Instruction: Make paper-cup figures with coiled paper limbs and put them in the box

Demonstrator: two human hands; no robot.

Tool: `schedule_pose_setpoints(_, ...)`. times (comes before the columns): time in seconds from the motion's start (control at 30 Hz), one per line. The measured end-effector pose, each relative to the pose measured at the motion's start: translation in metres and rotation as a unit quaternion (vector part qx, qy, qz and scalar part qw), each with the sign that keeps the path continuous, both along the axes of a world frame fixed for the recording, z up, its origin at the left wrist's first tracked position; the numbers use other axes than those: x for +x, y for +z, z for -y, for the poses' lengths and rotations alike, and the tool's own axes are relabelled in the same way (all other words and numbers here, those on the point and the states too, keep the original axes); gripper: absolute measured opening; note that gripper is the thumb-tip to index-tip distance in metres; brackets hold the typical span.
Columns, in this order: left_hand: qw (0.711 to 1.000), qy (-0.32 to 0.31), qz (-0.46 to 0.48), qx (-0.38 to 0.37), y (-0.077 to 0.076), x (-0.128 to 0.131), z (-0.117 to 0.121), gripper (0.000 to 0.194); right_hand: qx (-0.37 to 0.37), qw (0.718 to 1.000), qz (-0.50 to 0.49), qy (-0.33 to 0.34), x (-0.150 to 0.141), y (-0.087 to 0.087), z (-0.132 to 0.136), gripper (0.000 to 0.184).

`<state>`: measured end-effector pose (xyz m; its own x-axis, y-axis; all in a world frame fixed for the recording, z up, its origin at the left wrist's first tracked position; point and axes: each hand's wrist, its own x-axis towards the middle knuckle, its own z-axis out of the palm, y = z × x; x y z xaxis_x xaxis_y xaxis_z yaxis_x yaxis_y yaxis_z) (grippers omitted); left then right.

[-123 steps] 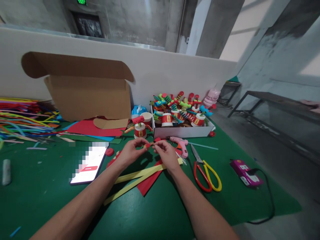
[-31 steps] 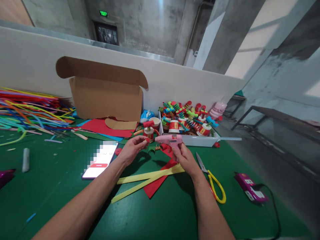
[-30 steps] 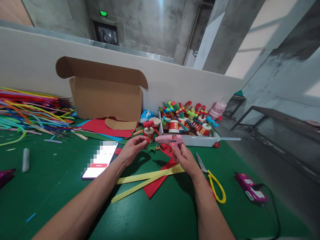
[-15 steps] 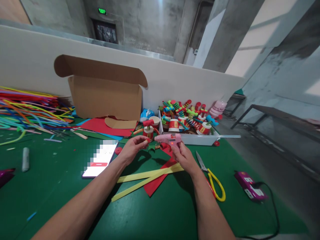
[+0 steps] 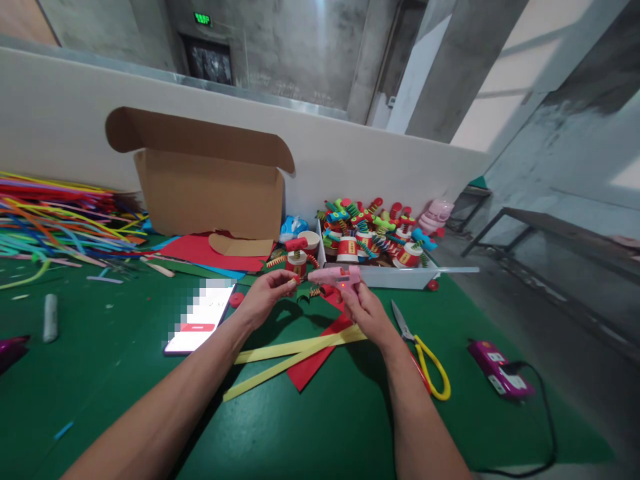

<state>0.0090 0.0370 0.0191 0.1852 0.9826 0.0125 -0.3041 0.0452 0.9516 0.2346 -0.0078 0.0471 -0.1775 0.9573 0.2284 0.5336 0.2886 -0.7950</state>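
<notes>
My right hand (image 5: 369, 310) is wrapped round the handle of a pink glue gun (image 5: 337, 277), whose nozzle points left and whose small light glows red. Just left of the nozzle, my left hand (image 5: 270, 293) pinches a small red piece (image 5: 296, 280), too small to make out fully. Behind the fingers stands a red paper-cup figure (image 5: 297, 261) with coiled paper arms. Below the hands, yellow paper strips (image 5: 285, 365) lie across a red paper sheet (image 5: 303, 373) on the green table (image 5: 280, 440).
Yellow-handled scissors (image 5: 433, 367) lie right of my right hand, and a purple power strip (image 5: 500, 373) with a cable lies farther right. A white box (image 5: 390, 279) of cup figures stands behind. At left are a phone (image 5: 200, 320), a cardboard box (image 5: 210, 193) and colourful paper strips (image 5: 65, 220).
The glue gun has shifted very slightly left, its nozzle nearer the red piece. Both hands keep their grips, and the rest stays in place.
</notes>
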Motion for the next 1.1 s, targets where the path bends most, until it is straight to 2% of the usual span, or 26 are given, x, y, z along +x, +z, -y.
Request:
schedule_pose_setpoints(0.7, 1.000, -0.002, 0.007, 0.000, 0.0009, 0.0001, 0.0002, 0.038, 0.021, 1.000, -0.001, 0.004, 0.0005, -0.0023, -0.0016, 0.031)
schedule_pose_setpoints(1.1, 1.000, 0.001, 0.022, -0.011, -0.0013, -0.0003, -0.0010, 0.037, 0.004, 1.000, -0.030, -0.004, 0.0002, -0.0034, -0.0017, 0.033)
